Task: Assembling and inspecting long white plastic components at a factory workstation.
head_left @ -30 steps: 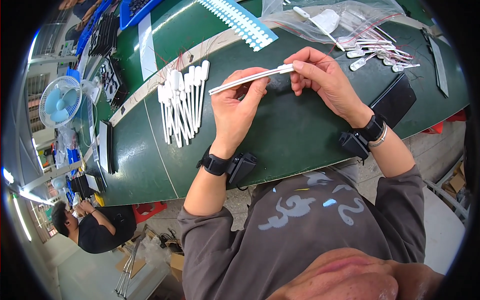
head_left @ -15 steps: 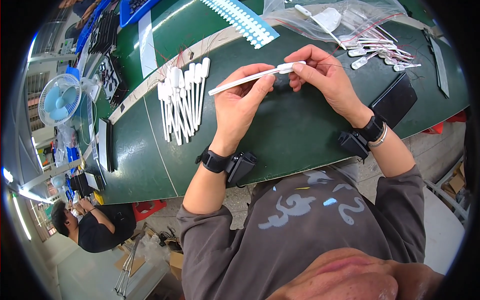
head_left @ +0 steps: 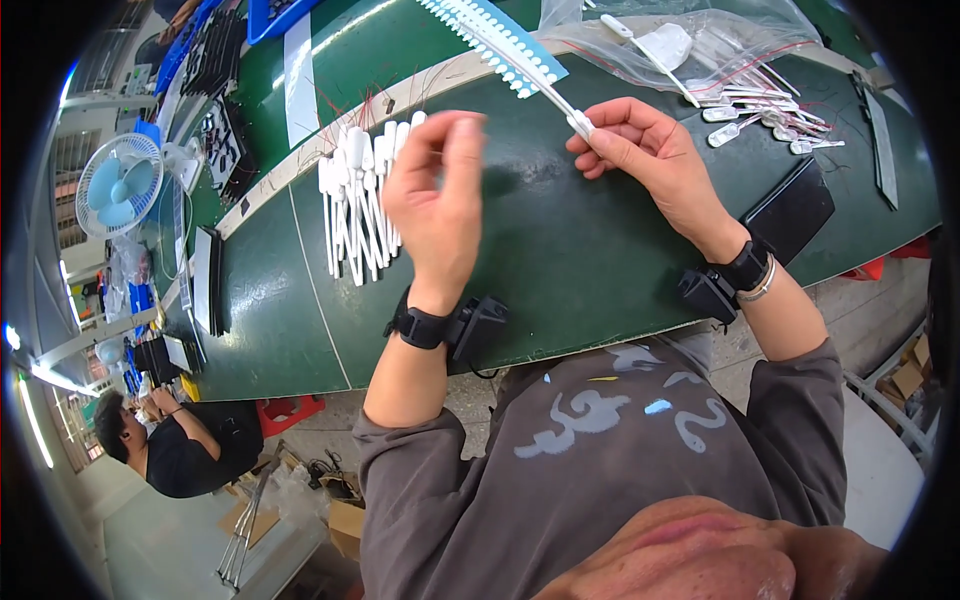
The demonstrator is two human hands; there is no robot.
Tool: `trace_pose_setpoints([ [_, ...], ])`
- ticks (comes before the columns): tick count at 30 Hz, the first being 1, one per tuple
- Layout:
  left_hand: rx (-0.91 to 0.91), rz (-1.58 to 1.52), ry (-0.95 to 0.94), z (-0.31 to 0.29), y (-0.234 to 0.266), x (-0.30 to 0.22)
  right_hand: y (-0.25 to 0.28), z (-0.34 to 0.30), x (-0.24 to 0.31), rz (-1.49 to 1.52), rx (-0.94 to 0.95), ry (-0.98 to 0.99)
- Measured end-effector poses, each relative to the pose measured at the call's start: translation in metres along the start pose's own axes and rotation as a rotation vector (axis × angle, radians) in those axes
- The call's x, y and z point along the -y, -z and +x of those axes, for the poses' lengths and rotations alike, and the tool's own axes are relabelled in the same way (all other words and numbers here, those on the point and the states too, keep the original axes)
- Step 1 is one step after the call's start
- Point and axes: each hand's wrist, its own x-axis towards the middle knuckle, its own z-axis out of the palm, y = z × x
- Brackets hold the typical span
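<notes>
My right hand [head_left: 640, 145] is closed, pinching a thin white stick with a wider flat head [head_left: 579, 122] between thumb and fingers. The stick's shaft slants up and away over the corner of a blue sheet of white stickers [head_left: 490, 45]. My left hand [head_left: 435, 195] is raised apart from the stick, palm turned inward. Its thumb and forefinger curve toward each other, their tips smeared by motion, and I cannot see anything between them. Behind that hand lies a bunch of similar white sticks [head_left: 357, 200] with thin red wires at their heads, partly hidden by it.
Clear plastic bags [head_left: 690, 45] and loose white sticks with red wires [head_left: 770, 118] lie at the far right. A black flat box [head_left: 790, 205] is beside my right wrist. At left stand a blue fan [head_left: 118, 185] and another seated person [head_left: 190, 445]. Blue bins [head_left: 275, 15] stand at the back.
My left hand has let go of the stick and moved left, toward the bunch. In my right hand the stick has swung from pointing left to pointing up and away.
</notes>
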Motion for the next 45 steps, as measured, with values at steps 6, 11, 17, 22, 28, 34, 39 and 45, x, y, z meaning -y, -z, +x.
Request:
trace_pose_setpoints([
  [6,0.373,-0.144,0.516,-0.019,-0.014,-0.003,-0.007,-0.001,-0.003,-0.047,0.046,0.016],
  [11,0.395,-0.304,0.619,-0.016,-0.010,0.002,-0.011,0.000,-0.007,-0.051,0.083,-0.023],
  [17,0.415,-0.316,0.628,-0.016,-0.010,0.001,-0.012,-0.001,-0.008,-0.080,0.103,-0.066],
  [22,0.412,-0.208,0.549,-0.020,-0.011,-0.002,-0.016,-0.003,-0.012,-0.135,0.082,-0.008],
  [28,0.389,-0.236,0.543,-0.019,-0.014,-0.002,-0.017,-0.003,-0.008,-0.124,0.059,-0.013],
  [34,0.485,-0.138,0.502,-0.019,-0.013,-0.004,-0.010,-0.003,-0.011,-0.097,0.096,-0.032],
  [39,0.429,-0.103,0.422,-0.024,-0.018,-0.001,-0.015,-0.002,-0.004,-0.087,0.110,-0.054],
  [45,0.338,-0.255,0.469,-0.019,-0.019,-0.003,-0.009,-0.001,0.001,-0.025,0.190,-0.212],
])
